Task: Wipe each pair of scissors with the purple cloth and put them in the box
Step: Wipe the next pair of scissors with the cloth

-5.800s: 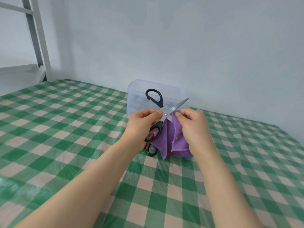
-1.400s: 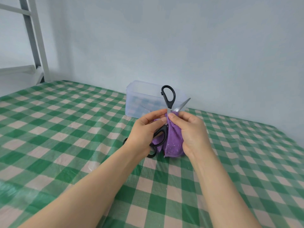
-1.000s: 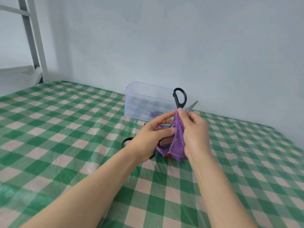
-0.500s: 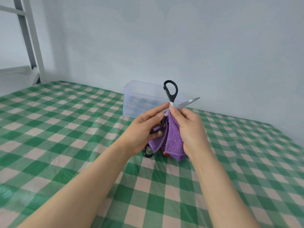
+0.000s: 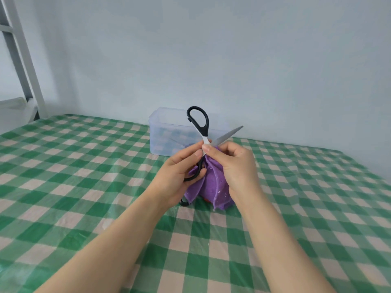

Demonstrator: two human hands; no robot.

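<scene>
A: Purple and bunched, the cloth (image 5: pixel 213 182) is where?
B: In the person's right hand (image 5: pixel 234 168), hanging down toward the green-checked table (image 5: pixel 84 176). That hand's fingers (image 5: pixel 213 153) are curled and pinch the cloth round the scissors (image 5: pixel 205 127) near the pivot.
A: And the left hand (image 5: pixel 179 172)?
B: Its fingers (image 5: pixel 190 151) are curled round the lower black handle, gripping it. The scissors are spread wide: one black loop stands up, one bare blade points up and right.
A: The box (image 5: pixel 156 140)?
B: Clear plastic, on the table just behind the hands. What lies inside shows only dimly.
A: Anything else?
B: A second black loop (image 5: pixel 184 203) shows on the table under the left hand, a bit of red (image 5: pixel 206 200) beneath the cloth, and a pale metal frame (image 5: pixel 28 66) at far left.
</scene>
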